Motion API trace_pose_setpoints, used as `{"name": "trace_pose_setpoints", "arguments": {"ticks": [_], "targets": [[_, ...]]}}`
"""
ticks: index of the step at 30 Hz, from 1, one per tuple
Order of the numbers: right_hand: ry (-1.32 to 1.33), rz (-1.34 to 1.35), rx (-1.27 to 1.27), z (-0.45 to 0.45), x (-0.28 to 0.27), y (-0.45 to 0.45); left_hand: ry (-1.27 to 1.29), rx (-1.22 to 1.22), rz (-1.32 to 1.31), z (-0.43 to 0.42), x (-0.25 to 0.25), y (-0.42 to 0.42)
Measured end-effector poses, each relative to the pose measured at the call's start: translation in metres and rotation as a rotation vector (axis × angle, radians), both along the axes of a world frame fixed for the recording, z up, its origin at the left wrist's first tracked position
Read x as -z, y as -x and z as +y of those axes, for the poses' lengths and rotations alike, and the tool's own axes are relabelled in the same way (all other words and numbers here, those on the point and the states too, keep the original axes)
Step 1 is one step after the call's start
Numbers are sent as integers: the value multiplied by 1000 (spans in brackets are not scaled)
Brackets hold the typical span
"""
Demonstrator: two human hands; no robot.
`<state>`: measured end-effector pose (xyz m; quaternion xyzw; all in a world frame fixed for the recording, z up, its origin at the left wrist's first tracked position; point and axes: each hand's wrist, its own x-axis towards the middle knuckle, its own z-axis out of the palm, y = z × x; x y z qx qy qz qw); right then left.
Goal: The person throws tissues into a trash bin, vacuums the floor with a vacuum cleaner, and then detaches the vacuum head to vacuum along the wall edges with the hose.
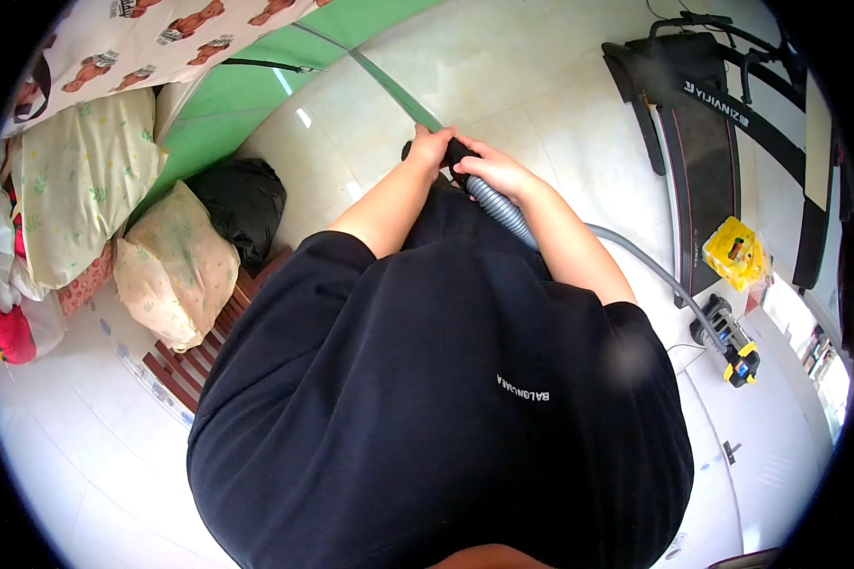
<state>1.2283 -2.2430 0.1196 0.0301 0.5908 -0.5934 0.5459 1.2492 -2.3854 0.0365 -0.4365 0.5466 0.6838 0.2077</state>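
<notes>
My left hand [432, 149] is wrapped round the tube end of a vacuum cleaner wand [396, 88], in front of my body. Close beside it, my right hand [492, 169] grips the black handle of the wand, where the ribbed grey hose [503, 211] joins. From my hands the shiny wand slants away to the upper left; its far end is hard to make out. The hose passes behind my right forearm and comes out as a grey curve to the vacuum cleaner [731, 343], black with yellow parts, on the right.
A black treadmill [697, 171] stands at the right, with a yellow packet [736, 252] near its end. On the left, a black plastic bag [242, 209] and a patterned cloth bundle [178, 270] lie by a slatted wooden bench [192, 370]. Bear-print fabric [161, 47] hangs at upper left.
</notes>
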Motion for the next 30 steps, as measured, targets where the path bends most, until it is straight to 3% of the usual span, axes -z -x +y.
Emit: {"name": "trace_pose_setpoints", "arguments": {"ticks": [5,10,13,19,26,30], "targets": [[-42,64,106,20,31,3,-27,84,-41,14,-2,23],[-69,31,217,50,23,1,-81,243,9,39,11,38],[-93,60,281,60,19,3,21,354,56,54,12,51],[-50,-108,490,70,-16,25,61,542,-60,75,11,95],[-160,39,527,96,-13,54,-45,537,-128,99,-18,131],[-131,-124,576,105,-27,79,-94,653,-134,107,-26,161]]}}
